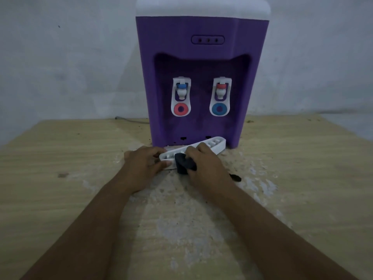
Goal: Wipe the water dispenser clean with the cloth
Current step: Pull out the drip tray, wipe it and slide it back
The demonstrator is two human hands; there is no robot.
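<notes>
A purple water dispenser [201,63] with a white top stands at the back of the wooden table, with two white taps in its recess. Its white drip tray [217,145] lies tilted on the table just in front of the base, out of its slot. My left hand [144,165] grips the tray's left end. My right hand [203,164] presses a dark cloth [182,162] against the tray's front middle. A loose end of the cloth [236,177] sticks out by my right wrist.
The wooden table [60,168] has worn, pale scuffed patches in front of the dispenser. A grey cable [129,119] runs behind the dispenser on the left. A grey wall stands right behind the table.
</notes>
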